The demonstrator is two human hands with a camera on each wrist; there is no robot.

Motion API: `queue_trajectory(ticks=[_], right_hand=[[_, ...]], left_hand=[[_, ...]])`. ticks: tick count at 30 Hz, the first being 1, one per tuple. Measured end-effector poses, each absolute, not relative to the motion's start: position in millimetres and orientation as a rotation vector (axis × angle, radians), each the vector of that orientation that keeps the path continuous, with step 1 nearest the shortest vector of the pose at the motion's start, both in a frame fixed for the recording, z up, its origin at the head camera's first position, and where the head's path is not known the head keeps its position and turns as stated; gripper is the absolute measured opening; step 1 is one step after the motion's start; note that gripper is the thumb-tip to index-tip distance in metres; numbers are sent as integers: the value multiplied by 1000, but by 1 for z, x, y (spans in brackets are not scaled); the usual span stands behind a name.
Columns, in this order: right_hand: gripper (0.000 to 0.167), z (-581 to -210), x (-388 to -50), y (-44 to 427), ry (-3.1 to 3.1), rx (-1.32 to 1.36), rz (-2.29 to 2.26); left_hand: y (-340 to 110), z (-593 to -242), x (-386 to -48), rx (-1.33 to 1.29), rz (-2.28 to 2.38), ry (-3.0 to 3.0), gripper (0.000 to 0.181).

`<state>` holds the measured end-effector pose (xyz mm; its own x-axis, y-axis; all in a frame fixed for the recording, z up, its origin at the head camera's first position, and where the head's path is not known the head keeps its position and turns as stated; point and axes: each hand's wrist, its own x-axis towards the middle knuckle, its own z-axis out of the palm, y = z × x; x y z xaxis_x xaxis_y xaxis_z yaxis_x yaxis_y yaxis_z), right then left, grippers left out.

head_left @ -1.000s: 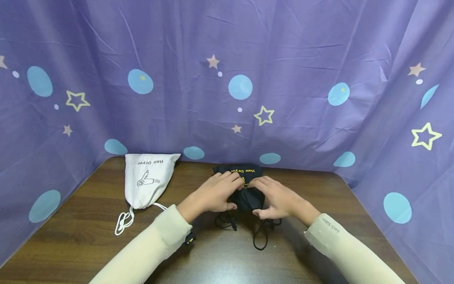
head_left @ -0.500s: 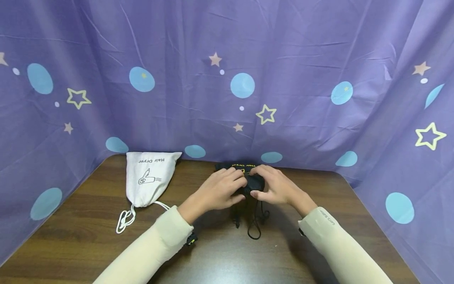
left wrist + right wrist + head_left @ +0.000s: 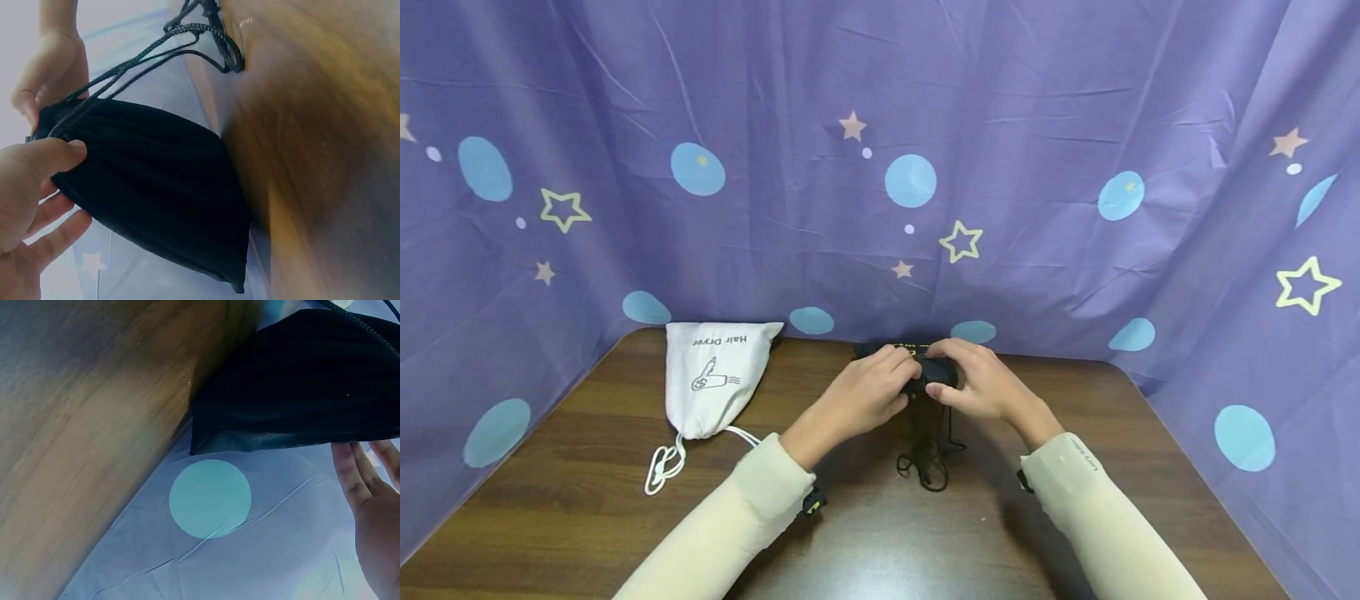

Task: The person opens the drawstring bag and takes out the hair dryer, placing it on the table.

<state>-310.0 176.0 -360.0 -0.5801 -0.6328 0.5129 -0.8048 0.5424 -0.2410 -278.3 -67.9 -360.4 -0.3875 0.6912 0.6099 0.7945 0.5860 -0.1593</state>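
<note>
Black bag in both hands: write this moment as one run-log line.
left hand: holds black bag; right hand: holds black bag; white Hair Dryer bag: on table, left of hands

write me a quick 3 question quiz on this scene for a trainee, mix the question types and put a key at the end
1. True or false: the white bag lies on the table, apart from the person's left hand and right hand.

2. Multiple choice: what does the drawing on the white bag show?
A) an umbrella
B) a hair dryer
C) a kettle

3. Short answer: how many hands touch the black bag?

Key: 1. True. 2. B. 3. Two, the left and the right.
</note>
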Motion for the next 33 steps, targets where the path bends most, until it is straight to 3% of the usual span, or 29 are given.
queue_trajectory(ticks=[19,33], right_hand=[[47,-357,-294,178,-2361,1018,623],[39,-356,-290,172,-2179,1111,611]], left_hand=[[-63,-357,-285,-1105,-366,-2221,24],[-66,-358,-285,-1081,-380,-2224,24]])
